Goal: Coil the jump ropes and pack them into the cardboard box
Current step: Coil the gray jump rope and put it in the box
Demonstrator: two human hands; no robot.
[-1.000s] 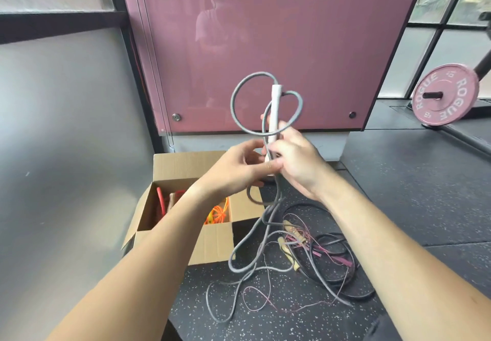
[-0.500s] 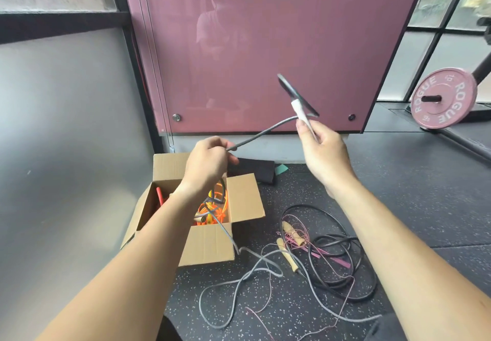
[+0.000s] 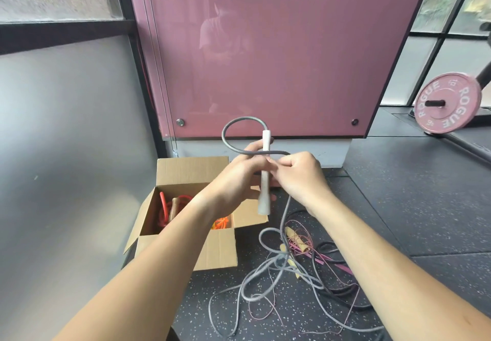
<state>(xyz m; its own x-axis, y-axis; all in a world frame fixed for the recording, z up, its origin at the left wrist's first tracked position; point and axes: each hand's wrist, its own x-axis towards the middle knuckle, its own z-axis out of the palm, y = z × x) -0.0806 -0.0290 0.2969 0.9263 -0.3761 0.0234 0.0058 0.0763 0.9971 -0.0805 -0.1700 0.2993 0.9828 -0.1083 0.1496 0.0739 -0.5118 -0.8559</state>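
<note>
Bringing your hands together again, you close up what was an open span half a second ago. Then your left hand (image 3: 236, 181) was out over the box (image 3: 218, 250), drawing the grey rope (image 3: 225, 138) taut away from the tilted handle (image 3: 265, 197) in your right hand (image 3: 303, 178). Now the handle stands upright between both hands. That span has become a round loop, rising from the handle's top, swinging left and crossing back in front of the shaft.

Your left hand curls round the handle's middle, its fingers showing behind the shaft. Your right hand pinches the rope just where it crosses, touching the handle. Below your right hand the rope drops to the floor (image 3: 398, 207), where most of its length lies loose and tangled beside the box.

For the task, this means one more turn is gathered, but the coil is young; I judge many pulls remain before this rope can go in. The box sits open at your left with a red rope (image 3: 164, 207) and an orange rope (image 3: 221, 225) already inside. A black rope (image 3: 342, 291) and a thin pink rope (image 3: 332, 263) wait on the floor, crossing the grey one, so the next pull may drag them along. Hold the crossing firmly, or the springy loop will likely slip off the handle.
</note>
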